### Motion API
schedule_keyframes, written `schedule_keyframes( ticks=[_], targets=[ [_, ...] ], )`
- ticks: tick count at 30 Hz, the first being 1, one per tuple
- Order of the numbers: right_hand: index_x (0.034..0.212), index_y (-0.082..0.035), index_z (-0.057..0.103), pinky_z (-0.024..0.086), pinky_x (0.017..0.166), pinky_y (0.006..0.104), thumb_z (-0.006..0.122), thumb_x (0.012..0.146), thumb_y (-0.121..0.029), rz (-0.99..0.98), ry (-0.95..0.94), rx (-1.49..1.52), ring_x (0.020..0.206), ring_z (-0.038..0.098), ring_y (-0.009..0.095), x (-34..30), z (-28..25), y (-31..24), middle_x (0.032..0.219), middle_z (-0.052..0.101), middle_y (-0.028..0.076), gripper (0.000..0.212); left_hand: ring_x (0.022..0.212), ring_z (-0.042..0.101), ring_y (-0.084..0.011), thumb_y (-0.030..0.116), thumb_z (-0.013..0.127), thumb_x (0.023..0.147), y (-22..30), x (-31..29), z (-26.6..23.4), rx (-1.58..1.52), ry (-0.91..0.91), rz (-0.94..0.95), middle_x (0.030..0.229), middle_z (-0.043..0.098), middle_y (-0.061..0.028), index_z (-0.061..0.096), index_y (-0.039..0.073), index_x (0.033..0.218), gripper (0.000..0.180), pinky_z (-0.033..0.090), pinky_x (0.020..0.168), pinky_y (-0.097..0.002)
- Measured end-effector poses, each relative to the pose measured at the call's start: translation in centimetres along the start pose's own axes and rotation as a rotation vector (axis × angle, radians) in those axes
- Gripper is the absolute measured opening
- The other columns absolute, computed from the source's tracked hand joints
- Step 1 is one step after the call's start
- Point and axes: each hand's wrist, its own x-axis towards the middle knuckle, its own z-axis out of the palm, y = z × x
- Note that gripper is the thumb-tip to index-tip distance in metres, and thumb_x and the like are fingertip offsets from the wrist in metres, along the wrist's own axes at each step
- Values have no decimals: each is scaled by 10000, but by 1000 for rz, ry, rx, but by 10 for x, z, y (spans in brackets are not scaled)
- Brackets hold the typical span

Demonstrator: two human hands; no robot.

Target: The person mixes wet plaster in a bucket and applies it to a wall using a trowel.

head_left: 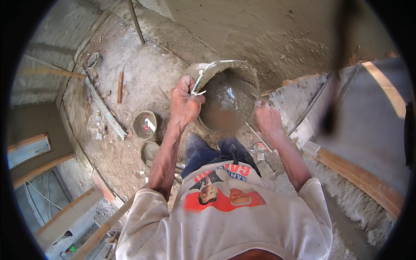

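Note:
A large, mortar-caked bucket (200,69) stands in front of me, its wide mouth facing up toward me. Wet grey mortar (229,97) lies inside, shiny in the middle. Closed at the left of its rim is my left hand (186,102), beside a knotted white and teal cord (198,82) that runs along the rim. My right hand (267,118) has its fingers curled at the opposite side of the rim; its fingertips are partly hidden. A brown blur covers the near part of the mouth.
Smaller buckets (156,123) (144,152) sit by my left arm. A pale plank (104,106) and a short wood strip (120,87) lie on the rough floor. Another bucket (93,61) is farther left. A plastered wall (277,30) rises ahead; timber (359,177) runs along the right.

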Motion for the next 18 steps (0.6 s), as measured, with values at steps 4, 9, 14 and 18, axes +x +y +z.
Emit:
schedule_keyframes(
  ticks=[4,9,14,18],
  targets=[
    [1109,-31,698,588,764,496,650,853,-115,-222,-224,172,917,711,430,21,12,-3,996,709,251,273,678,427,-172,-16,672,619,4,0,6,6,40,43,694,403,-57,421,45,766,298,400,609,-336],
    [1133,-15,670,553,752,534,670,874,-206,-404,-292,644,901,691,467,27,30,-21,979,715,245,321,680,407,-123,-57,664,606,-1,3,3,-8,70,41,697,389,12,401,75,747,327,377,600,-299],
    [1041,-5,673,542,798,565,651,946,-309,-374,-265,681,889,680,499,17,48,-36,896,699,298,320,655,426,-168,-27,670,624,-32,-4,-19,-6,141,-95,680,427,-35,433,42,761,282,401,592,-335],
    [1044,-18,659,551,767,572,609,970,-362,-336,-282,424,857,687,501,20,36,-52,859,693,308,355,653,431,-165,-28,669,618,-50,-21,-30,-39,282,-212,690,456,-13,440,45,756,277,410,596,-328]
  ],
)
